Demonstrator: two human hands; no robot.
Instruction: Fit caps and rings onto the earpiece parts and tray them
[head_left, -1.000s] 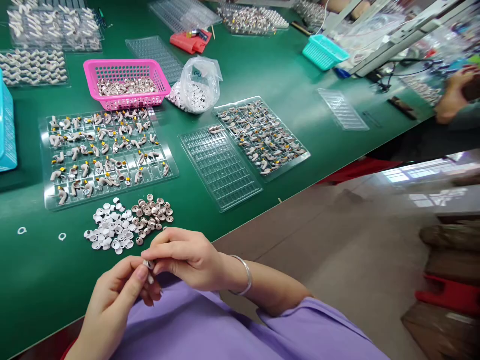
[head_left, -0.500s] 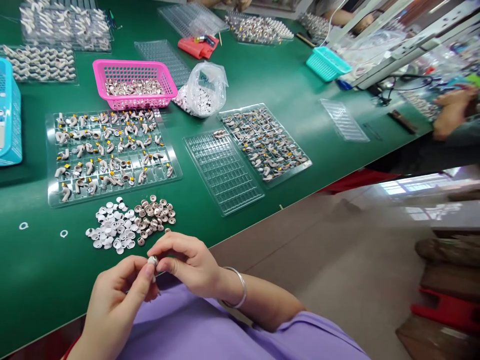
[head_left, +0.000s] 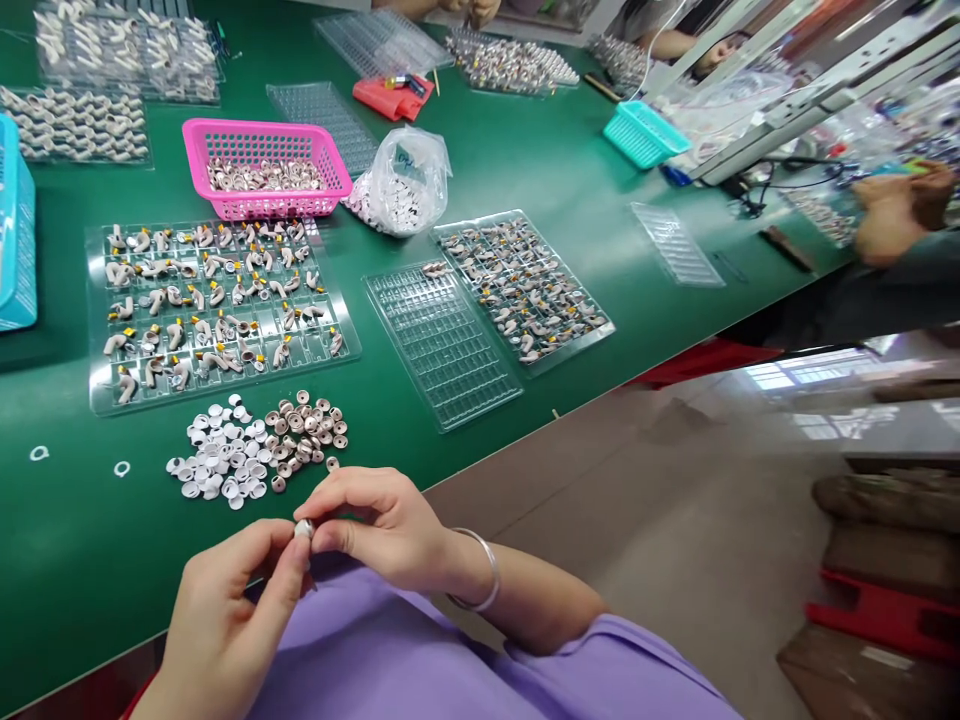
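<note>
My left hand (head_left: 232,610) and my right hand (head_left: 379,525) meet at the green table's near edge. Both pinch one small white round part (head_left: 304,528) between their fingertips, above my purple top. A silver bangle sits on my right wrist. Just beyond my fingers lie a heap of white caps (head_left: 217,462) and a heap of brown ring-shaped parts (head_left: 307,425). Behind those heaps is a clear tray of bent earpiece-like parts (head_left: 214,305).
A nearly bare clear tray (head_left: 439,340) and a filled one (head_left: 525,285) lie to the right. Farther back stand a pink basket (head_left: 262,170), a plastic bag of white parts (head_left: 401,185), a teal basket (head_left: 645,132) and more trays. Another person's hands (head_left: 896,210) work at far right.
My hands have stayed together on the small part, shifting slightly. The fingers have turned it a little. The view has drifted a bit.
</note>
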